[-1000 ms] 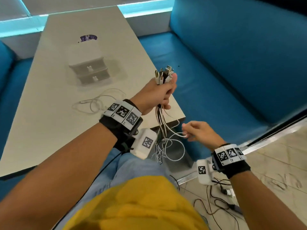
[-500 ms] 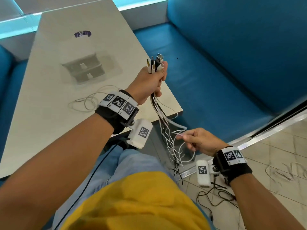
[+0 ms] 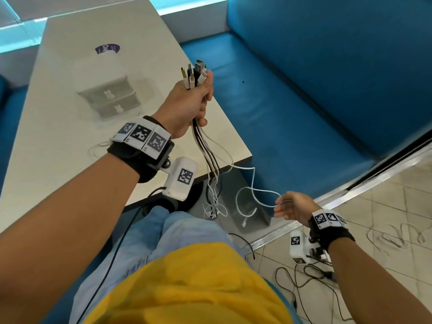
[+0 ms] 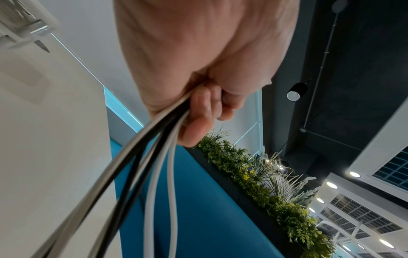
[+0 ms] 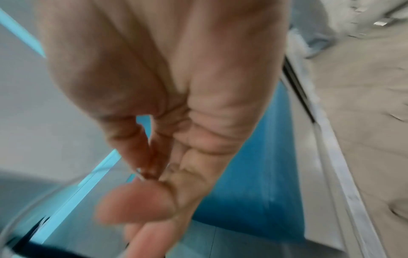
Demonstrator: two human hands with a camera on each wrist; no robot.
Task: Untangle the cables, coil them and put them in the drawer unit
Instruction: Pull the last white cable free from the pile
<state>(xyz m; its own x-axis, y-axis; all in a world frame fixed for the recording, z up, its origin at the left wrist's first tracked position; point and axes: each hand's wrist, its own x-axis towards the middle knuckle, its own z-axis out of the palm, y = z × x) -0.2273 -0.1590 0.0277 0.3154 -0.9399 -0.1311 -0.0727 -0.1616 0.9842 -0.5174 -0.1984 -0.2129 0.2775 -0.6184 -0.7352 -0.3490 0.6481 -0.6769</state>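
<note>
My left hand point(image 3: 196, 99) is raised over the table's near right corner, gripping a bundle of white and black cables point(image 3: 208, 155). Their plugs point(image 3: 195, 72) stick up above the fist, and the rest hangs down in a tangle below the table edge. The left wrist view shows the fingers point(image 4: 205, 104) curled round the strands point(image 4: 154, 157). My right hand point(image 3: 287, 206), lower right, pinches one white cable point(image 3: 252, 190) drawn out sideways from the bundle; its loose plug end point(image 3: 244, 223) dangles. The right wrist view is blurred, with thumb and fingertip point(image 5: 150, 172) together. The white two-drawer unit point(image 3: 109, 99) stands on the table, both drawers closed.
Another white cable point(image 3: 98, 147) lies on the table point(image 3: 58, 160) behind my left wrist, and a purple sticker point(image 3: 107, 48) sits at the far end. A blue bench seat point(image 3: 292, 118) runs on the right. Black wires point(image 3: 304, 284) lie on the tiled floor beside a metal rail point(image 3: 350, 195).
My right hand has drawn one white cable out of the hanging tangle, down and to the right, so it now stretches apart from the bundle. My left hand keeps its grip on the bundle.
</note>
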